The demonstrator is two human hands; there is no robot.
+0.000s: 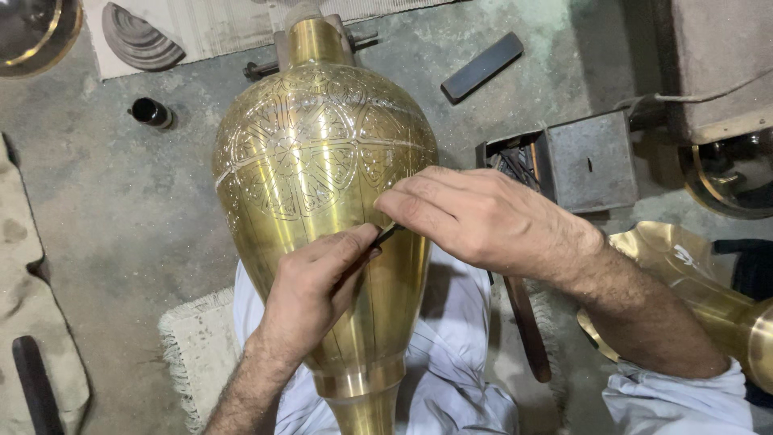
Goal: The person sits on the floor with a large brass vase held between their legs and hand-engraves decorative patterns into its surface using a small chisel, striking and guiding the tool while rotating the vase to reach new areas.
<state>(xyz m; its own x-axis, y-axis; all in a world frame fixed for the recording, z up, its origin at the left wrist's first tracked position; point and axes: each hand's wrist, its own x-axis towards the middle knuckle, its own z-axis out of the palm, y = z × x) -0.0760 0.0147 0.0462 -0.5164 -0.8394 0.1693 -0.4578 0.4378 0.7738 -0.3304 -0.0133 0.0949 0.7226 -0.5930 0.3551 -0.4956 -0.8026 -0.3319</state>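
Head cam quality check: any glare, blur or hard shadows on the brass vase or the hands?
Head view: bright specular glare on the engraved upper half of the brass vase; left hand and right hand sharp, no motion blur; thin dark tool between them readable; soft shadows only on the floor; corners dim.

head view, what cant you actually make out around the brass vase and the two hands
- Tip of the thin dark tool: hidden between the left hand and right hand.
- Foot of the brass vase: cut off by the bottom edge.
- Contents of the open metal box: too dark and partly behind the right hand.
- Second brass piece: cut off by the right edge.
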